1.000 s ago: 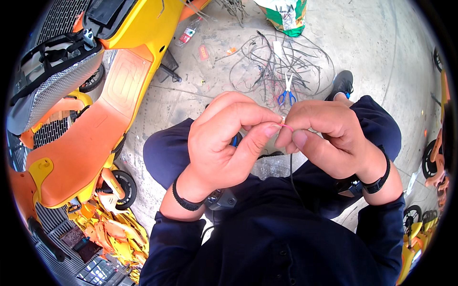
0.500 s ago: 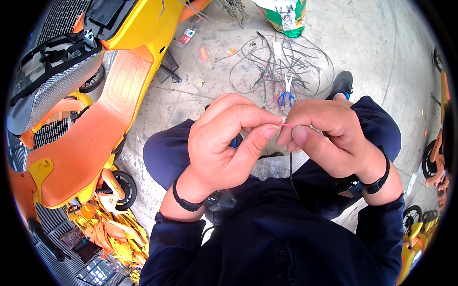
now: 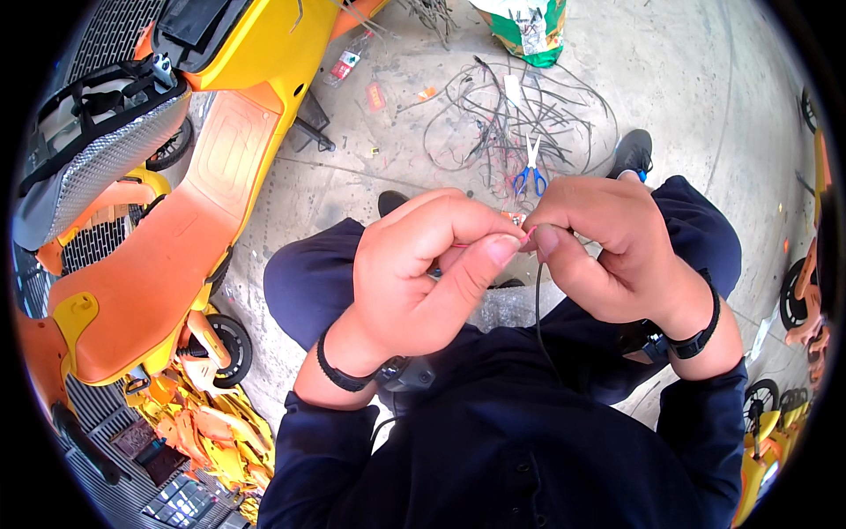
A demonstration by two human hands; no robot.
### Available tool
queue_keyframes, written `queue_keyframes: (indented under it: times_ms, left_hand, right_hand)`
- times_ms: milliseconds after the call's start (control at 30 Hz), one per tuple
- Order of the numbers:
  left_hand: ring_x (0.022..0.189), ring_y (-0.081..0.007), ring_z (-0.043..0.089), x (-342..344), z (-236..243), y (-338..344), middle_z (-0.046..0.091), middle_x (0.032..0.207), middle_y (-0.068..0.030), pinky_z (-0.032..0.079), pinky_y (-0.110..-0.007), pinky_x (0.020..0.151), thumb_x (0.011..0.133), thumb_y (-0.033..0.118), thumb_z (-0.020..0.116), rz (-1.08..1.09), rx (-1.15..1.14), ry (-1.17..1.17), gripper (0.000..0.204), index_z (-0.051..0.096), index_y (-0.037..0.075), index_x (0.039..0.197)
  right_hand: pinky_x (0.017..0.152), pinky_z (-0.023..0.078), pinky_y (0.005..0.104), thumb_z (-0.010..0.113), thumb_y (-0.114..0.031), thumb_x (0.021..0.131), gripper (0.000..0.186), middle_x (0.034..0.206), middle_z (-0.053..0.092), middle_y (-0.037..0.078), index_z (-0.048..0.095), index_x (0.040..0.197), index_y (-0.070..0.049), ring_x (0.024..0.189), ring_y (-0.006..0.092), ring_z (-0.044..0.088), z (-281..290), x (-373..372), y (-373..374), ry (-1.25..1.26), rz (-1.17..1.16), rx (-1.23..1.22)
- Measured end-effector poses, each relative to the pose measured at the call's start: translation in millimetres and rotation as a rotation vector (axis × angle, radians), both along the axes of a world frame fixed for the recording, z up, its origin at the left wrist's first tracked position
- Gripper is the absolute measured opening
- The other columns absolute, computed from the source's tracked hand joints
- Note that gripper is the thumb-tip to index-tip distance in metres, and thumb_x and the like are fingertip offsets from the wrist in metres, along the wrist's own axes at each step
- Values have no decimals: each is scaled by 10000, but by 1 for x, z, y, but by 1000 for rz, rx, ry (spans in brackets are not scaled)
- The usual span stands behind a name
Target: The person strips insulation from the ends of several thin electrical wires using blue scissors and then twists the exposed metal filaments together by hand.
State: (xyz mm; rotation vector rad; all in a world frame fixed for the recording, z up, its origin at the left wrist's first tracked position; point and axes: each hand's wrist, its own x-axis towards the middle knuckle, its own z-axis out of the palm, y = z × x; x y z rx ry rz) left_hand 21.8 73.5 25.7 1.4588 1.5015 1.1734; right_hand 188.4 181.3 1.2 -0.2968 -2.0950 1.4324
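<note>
Between my fingertips runs a thin pinkish-red wire (image 3: 529, 235), bent where my two hands meet. My left hand (image 3: 432, 264) pinches it between thumb and forefinger. My right hand (image 3: 604, 247) grips it from the other side, thumb against curled fingers. From beneath the right fingertips a black cable (image 3: 538, 309) hangs down toward my lap. Just beyond my hands, blue-handled scissors (image 3: 530, 176) lie on the floor with their blades apart. They rest at the edge of a tangle of dark cables (image 3: 520, 115).
A yellow and orange scooter (image 3: 167, 229) stands close on my left, with a silver-lined bag (image 3: 106, 150) on it. A green and white sack (image 3: 529, 31) is at the top. Litter, including a red-labelled bottle (image 3: 345, 65), lies on the concrete floor (image 3: 687, 97).
The wire was nearly straight between my fingertips and is now bent. My left hand has shifted slightly, its thumb tip lying further along the fingers. Both hands stay close together.
</note>
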Motion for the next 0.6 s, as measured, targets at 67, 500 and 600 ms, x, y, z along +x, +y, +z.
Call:
queue_keyframes:
  times_ms: [67, 500, 600]
  left_hand:
    - [621, -99, 519, 2, 0, -3, 588, 723, -66, 413, -209, 595, 856, 100, 610, 33, -63, -125, 130, 610, -30, 850]
    - [640, -94, 534, 4, 7, 1, 607, 748, -74, 424, -214, 614, 877, 157, 586, 123, -255, -596, 183, 570, -22, 845]
    - [808, -56, 555, -7, -1, -5, 632, 876, -44, 438, -191, 734, 901, 89, 564, 23, -257, -606, 101, 592, -2, 933]
  right_hand:
    - [482, 424, 288, 540, 6, 762, 76, 654, 586, 91, 604, 802, -1, 534, 228, 556, -1, 0, 0, -4, -23, 74]
    - [484, 460, 313, 598, -11, 756, 154, 679, 592, 66, 604, 906, -41, 546, 258, 585, 1, -1, -1, -26, 15, 180]
    - [529, 480, 302, 587, -56, 809, 104, 723, 630, 58, 617, 902, -91, 593, 230, 621, 10, 3, 5, -116, 185, -113]
